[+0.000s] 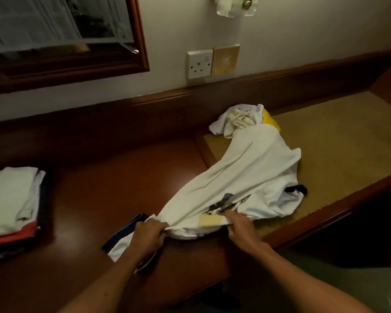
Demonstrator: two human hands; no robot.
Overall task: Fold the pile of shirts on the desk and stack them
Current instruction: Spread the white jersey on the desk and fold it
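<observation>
A white shirt with a dark print (246, 175) lies stretched across the brown desk (122, 177), from the near edge back toward a crumpled pile of unfolded shirts (239, 119). My left hand (150, 231) grips a bunched edge of the white shirt near the desk's front. My right hand (239, 227) pinches the same edge a little to the right, by a pale label. A dark blue and white garment (120, 242) lies under my left hand. A stack of folded shirts (11, 199), white on top with red below, sits at the far left.
A woven tan mat (339, 143) covers the desk's right part, under the pile. A wall socket (200, 63) and a framed mirror (61, 35) are on the wall behind. The desk's front edge drops off at lower right.
</observation>
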